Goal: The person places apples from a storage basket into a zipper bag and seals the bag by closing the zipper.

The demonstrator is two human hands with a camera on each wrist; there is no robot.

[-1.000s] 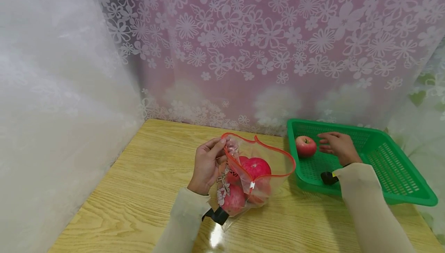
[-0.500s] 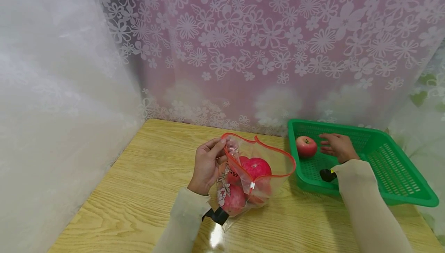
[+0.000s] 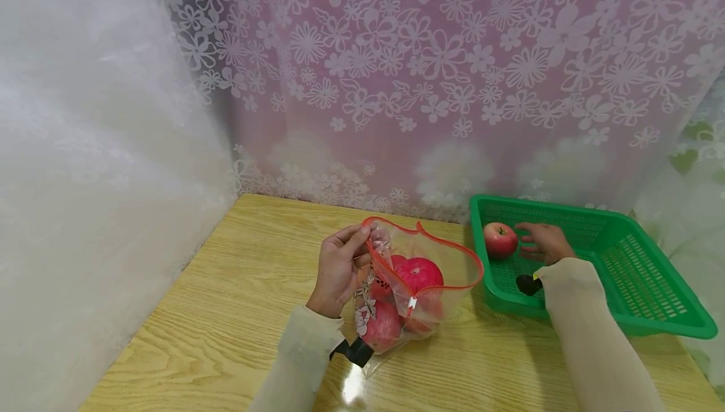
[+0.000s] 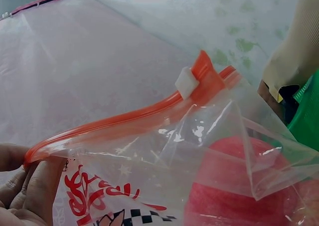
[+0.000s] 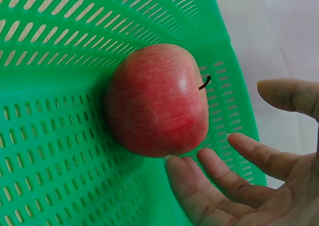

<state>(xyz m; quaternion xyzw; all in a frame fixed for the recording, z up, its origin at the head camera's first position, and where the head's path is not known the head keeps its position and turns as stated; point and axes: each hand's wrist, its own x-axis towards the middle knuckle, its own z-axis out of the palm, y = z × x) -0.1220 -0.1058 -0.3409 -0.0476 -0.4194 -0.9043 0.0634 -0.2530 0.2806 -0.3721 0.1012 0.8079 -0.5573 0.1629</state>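
Note:
My left hand (image 3: 338, 267) pinches the red zip edge of a clear zipper bag (image 3: 453, 267), whose mouth gapes. Inside the bag lie several red apples (image 3: 419, 275). In the left wrist view, finger and thumb grip the orange-red zip strip (image 4: 114, 122), and a white slider (image 4: 186, 83) sits near its far end. My right hand (image 3: 546, 242) is over the green basket (image 3: 623, 324), just right of a single apple (image 3: 500, 240). In the right wrist view, the spread fingers (image 5: 249, 181) have their tips right at the lower side of this apple (image 5: 159, 101); the thumb stands apart.
The basket stands at the right on a wood-grain table (image 3: 226, 311), with slotted walls and floor. A pink floral curtain (image 3: 396, 85) hangs behind the table, and a pale sheet (image 3: 102, 179) covers the left side. Black wrist cameras sit at both cuffs.
My right hand has moved slightly left, closer to the apple in the basket. The left hand keeps its pinch on the bag and has hardly moved.

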